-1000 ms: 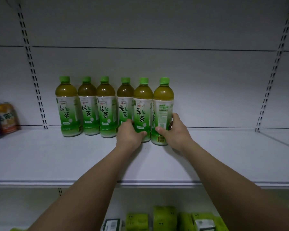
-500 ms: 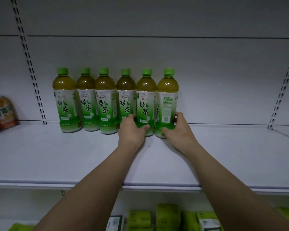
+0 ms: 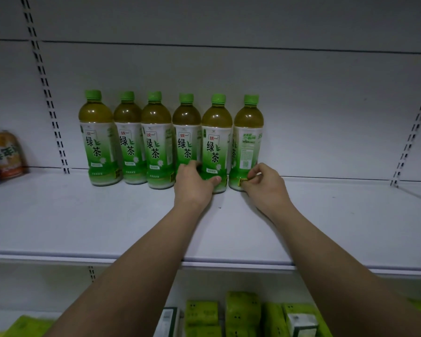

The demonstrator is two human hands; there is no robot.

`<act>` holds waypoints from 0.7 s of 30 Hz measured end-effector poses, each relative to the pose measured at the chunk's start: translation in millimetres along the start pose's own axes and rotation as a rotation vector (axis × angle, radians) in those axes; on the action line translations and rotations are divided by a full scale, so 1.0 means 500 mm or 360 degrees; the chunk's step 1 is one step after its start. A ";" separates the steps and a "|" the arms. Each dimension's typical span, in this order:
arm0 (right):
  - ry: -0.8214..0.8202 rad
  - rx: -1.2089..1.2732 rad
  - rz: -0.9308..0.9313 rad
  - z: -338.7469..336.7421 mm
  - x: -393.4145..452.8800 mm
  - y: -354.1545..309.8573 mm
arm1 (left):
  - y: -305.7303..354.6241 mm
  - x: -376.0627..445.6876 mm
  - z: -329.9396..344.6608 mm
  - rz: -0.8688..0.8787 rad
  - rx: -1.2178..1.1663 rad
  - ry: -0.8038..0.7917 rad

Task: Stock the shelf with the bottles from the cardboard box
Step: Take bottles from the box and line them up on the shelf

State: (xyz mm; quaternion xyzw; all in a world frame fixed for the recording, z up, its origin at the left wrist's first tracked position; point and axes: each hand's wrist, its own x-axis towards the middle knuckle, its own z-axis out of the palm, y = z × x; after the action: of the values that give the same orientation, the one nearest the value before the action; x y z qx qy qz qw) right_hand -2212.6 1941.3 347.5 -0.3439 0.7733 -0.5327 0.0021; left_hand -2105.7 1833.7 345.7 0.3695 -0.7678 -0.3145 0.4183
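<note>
cans point(image 3: 4, 156) are seen at the shelf point(image 3: 107, 220) far left; the fifth bottle point(image 3: 216, 147) is gripped low by the left hand point(image 3: 195, 183), the sixth bottle point(image 3: 247, 142) is pinched at its base by the right hand point(image 3: 265, 186)

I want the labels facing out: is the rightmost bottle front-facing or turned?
Turned. The rightmost bottle shows small print and a code square, unlike its neighbours' big characters.

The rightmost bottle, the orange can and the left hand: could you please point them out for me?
Rightmost bottle point(image 3: 249, 117): head view, on its tea-filled shoulder below the green cap.
Orange can point(image 3: 6, 154): head view, on its printed side, at the shelf's far left.
Left hand point(image 3: 192, 184): head view, on the back of the hand.
</note>
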 end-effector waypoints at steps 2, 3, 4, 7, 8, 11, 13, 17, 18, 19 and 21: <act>-0.0094 -0.0070 -0.0047 0.001 -0.003 0.002 | 0.002 0.000 -0.002 -0.0003 0.0008 0.0014; -0.0128 -0.0116 -0.0075 0.003 -0.004 0.003 | 0.003 0.000 -0.003 -0.0006 0.0005 0.0018; -0.0146 -0.0146 -0.0089 0.004 -0.004 0.004 | 0.004 -0.001 -0.004 -0.0009 -0.0002 0.0021; -0.0140 -0.0123 -0.0079 0.007 -0.004 0.004 | 0.007 -0.006 -0.008 -0.0021 -0.0039 0.0031; -0.0114 -0.0094 -0.0070 0.006 -0.003 0.003 | 0.008 -0.008 -0.009 -0.0033 -0.0057 0.0035; -0.0003 -0.0046 -0.0010 0.000 0.000 -0.001 | 0.011 -0.011 -0.011 -0.0048 -0.0049 0.0058; -0.0018 -0.0094 0.0021 -0.003 0.001 -0.003 | 0.013 -0.014 -0.011 -0.0035 -0.0014 0.0073; -0.0079 -0.0131 -0.0011 -0.005 -0.005 -0.007 | 0.013 -0.016 -0.010 -0.0003 0.0045 0.0087; -0.0083 -0.0127 -0.0016 -0.005 -0.007 -0.008 | 0.013 -0.017 -0.010 0.0003 0.0046 0.0086; -0.0089 -0.0124 -0.0017 -0.006 -0.009 -0.009 | 0.012 -0.017 -0.010 0.0007 0.0047 0.0084; -0.0094 -0.0128 -0.0020 -0.008 -0.012 -0.011 | 0.013 -0.018 -0.010 0.0015 0.0056 0.0080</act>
State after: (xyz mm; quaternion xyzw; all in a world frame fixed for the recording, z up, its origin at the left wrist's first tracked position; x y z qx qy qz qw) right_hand -2206.6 1946.5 351.7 -0.3641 0.7916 -0.4907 0.0079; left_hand -2099.8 1843.5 349.2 0.3810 -0.7641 -0.2896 0.4325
